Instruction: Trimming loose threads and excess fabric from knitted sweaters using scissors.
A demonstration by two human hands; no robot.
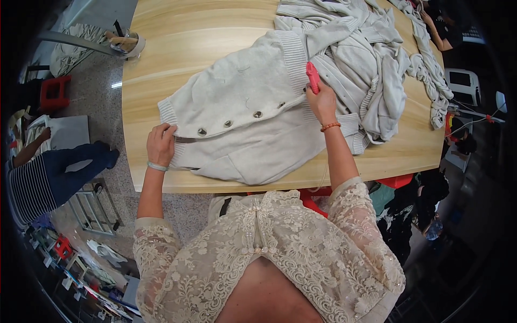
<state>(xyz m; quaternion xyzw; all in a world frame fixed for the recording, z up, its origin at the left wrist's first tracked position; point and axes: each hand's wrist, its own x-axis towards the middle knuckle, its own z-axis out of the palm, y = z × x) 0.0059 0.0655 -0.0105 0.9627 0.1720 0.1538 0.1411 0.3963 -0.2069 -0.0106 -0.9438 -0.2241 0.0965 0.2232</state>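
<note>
A cream knitted cardigan (221, 81) lies spread on the wooden table, with dark round buttons along its front band and ribbing at its ends. My left hand (161, 145) is closed at the cardigan's left edge, by the ribbing, with its fingertips hidden at the knit. Over the cardigan's right part, my right hand (322, 103) grips a red-handled tool (312, 76) whose thin metal shaft points away from me, over the ribbing; its exact kind is unclear. A few loose threads show on the cardigan's surface.
More cream knitwear (361, 70) is heaped at the right. A tub of tools (134, 47) hangs by the table's (215, 19) left edge. A person in a striped top (32, 183) stands at left; another (444, 27) sits at far right. Red stools (55, 92) stand around.
</note>
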